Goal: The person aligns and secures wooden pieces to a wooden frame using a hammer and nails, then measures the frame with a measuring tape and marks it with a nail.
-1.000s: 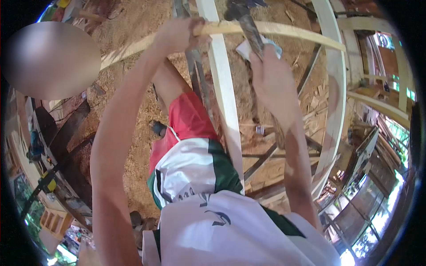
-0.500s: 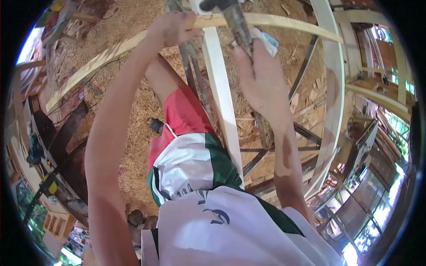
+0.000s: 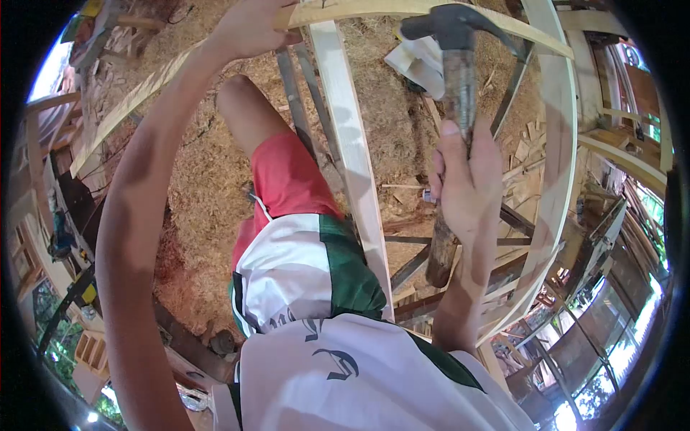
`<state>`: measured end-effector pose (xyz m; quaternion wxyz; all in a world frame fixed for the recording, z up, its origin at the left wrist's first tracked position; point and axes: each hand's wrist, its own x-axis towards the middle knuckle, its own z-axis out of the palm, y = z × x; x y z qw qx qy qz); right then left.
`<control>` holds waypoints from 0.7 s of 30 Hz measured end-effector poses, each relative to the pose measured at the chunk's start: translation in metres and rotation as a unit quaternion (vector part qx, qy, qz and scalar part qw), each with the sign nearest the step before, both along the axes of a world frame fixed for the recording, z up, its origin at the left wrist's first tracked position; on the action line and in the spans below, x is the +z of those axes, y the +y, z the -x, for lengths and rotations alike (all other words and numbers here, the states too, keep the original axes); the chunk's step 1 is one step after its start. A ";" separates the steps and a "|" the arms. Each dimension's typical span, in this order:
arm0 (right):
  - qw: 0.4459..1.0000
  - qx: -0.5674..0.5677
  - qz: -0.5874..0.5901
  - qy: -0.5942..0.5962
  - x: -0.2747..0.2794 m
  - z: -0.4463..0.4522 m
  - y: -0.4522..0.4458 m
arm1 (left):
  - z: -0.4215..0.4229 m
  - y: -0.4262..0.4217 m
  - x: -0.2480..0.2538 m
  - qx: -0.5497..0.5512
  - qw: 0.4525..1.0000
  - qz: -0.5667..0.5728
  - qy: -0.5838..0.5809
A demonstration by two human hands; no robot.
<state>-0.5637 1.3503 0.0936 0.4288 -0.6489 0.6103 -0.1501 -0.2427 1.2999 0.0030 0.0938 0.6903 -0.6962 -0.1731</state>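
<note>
My right hand [image 3: 471, 183] is wrapped around the wooden handle of a claw hammer [image 3: 460, 79]. The hammer is raised upright, its dark head at the top and the handle's butt below my wrist. At the upper edge of the view, my left hand [image 3: 251, 30] grips a long, pale wooden strip [image 3: 374, 8], its thumb on the near side and its fingers partly cut off by the frame. The strip looks bowed and crosses over a white-faced wooden beam [image 3: 345, 122] that runs down towards my body.
Wood shavings [image 3: 208, 172] cover the ground. Another pale board [image 3: 553, 144] stands on the right, with dark braces between. A whitish bag-like item [image 3: 420, 65] lies beyond the hammer. Boards and a sawn timber stack [image 3: 640, 223] are at the far right.
The hammer and my right hand have moved right, and the hammer now stands more upright, its whole head in view. My left hand has shifted up and left along the strip.
</note>
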 end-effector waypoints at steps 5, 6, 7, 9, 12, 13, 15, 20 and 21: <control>0.968 0.114 0.215 0.067 0.010 -0.016 -0.009 | -0.004 -0.008 0.002 -0.032 0.996 -0.012 -0.084; 0.940 0.147 0.297 0.080 0.018 -0.021 -0.011 | 0.004 -0.008 0.015 -0.019 0.994 -0.058 -0.089; 0.903 0.172 0.382 0.097 0.030 -0.032 -0.014 | 0.011 -0.008 0.027 -0.004 0.990 -0.105 -0.094; 0.960 0.108 0.258 -0.002 0.054 -0.050 -0.022 | 0.017 -0.006 0.042 0.025 0.975 -0.198 -0.103; 0.922 0.121 0.350 -0.115 0.014 -0.070 -0.037 | -0.016 -0.009 -0.035 0.012 0.998 0.026 -0.065; 0.942 0.161 0.291 0.033 -0.013 -0.074 -0.042 | -0.018 -0.007 -0.040 0.012 0.997 0.031 -0.064; 0.937 0.194 0.227 0.184 -0.021 -0.075 -0.044 | -0.016 -0.003 -0.041 0.006 0.992 0.113 -0.059; 0.956 0.062 0.287 0.013 0.046 -0.067 -0.040 | -0.019 -0.012 -0.053 -0.003 0.993 0.084 -0.079; 0.948 0.071 0.309 -0.026 0.054 -0.066 -0.038 | -0.019 -0.012 -0.057 -0.002 0.994 0.082 -0.066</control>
